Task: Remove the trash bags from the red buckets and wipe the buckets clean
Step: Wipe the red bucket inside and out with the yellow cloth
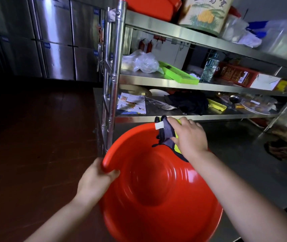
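- L hand: grasps left rim of red basin, thumb inside.
- R hand: clenched on grey/yellow cloth, pressed to far rim.
- Basin: tilted toward camera, interior bare, in front of steel shelf rack.

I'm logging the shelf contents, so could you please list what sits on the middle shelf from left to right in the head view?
Crumpled clear plastic bag → bright green plastic tray → clear plastic water bottle → red printed box → white cardboard box.
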### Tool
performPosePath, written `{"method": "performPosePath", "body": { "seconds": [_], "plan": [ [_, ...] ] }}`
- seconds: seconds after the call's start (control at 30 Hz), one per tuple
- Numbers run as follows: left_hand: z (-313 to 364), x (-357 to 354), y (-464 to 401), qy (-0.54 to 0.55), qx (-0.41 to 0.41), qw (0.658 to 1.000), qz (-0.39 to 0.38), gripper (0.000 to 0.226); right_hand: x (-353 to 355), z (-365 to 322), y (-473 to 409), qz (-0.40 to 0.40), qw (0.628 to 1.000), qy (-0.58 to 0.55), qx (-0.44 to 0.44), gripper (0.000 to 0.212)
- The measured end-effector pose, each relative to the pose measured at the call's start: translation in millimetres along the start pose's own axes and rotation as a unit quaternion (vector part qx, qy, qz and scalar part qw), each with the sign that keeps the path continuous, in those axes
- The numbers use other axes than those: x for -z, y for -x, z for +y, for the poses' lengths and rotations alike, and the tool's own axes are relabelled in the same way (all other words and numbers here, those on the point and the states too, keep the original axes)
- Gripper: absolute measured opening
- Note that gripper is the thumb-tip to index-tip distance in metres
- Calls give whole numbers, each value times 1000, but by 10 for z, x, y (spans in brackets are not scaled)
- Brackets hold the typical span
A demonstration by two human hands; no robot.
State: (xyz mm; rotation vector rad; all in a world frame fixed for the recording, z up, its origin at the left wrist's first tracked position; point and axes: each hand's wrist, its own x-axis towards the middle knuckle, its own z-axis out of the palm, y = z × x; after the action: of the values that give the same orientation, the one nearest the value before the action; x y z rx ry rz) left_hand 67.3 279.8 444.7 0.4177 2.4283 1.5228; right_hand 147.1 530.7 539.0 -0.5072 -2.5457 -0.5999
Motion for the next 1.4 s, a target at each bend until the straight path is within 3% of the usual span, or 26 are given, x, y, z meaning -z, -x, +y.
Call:
{"method": "performPosePath", "body": {
  "seconds": [0.1, 0.2, 0.27, 0.33, 0.43, 0.63, 0.73, 0.87, 0.97, 1.13, 1.27, 1.4],
  "plan": [
    [338, 70, -305, -103, -139, 985, 3, 53, 98, -144, -115, 12, 997, -5, 76, 72],
    [577, -31, -520, -207, -220, 953, -20, 47, 127, -329, -185, 35, 989, -3, 143, 66],
    [579, -128, -537, -207, -221, 952, -35, 31, 115, -426, -197, 46, 987, -5, 156, 59],
    [516, -200, -525, -198, -211, 957, 0, 22, 108, -540, -189, 47, 988, -9, 148, 56],
    [460, -228, -513, -171, -216, 960, 38, 21, 81, -718, -202, 30, 989, -13, 145, 67],
    [395, -224, -464, -122, -161, 979, 32, 15, -18, -614, -323, 59, 986, -17, 153, 60],
    [342, -208, -467, -108, -125, 985, 48, 16, -82, -379, -336, 42, 996, -17, 73, 60],
    [106, -83, -470, -10, -43, 995, 89, 16, -271, 102, -149, -20, 990, -81, -118, 59],
    [28, -106, -404, 33, -24, 996, 85, 17, -367, 236, 37, -43, 981, -98, -160, 56],
    [253, -45, -402, -39, -49, 997, 39, 24, -200, 247, -14, -60, 987, -108, -106, 54],
    [660, -88, -646, -169, -183, 968, -21, 32, 59, -13, -245, -58, 995, -70, 44, 56],
    [842, -238, -790, -151, -222, 961, -68, 18, 88, -327, -360, -23, 989, -30, 146, 59]
  ]
}}
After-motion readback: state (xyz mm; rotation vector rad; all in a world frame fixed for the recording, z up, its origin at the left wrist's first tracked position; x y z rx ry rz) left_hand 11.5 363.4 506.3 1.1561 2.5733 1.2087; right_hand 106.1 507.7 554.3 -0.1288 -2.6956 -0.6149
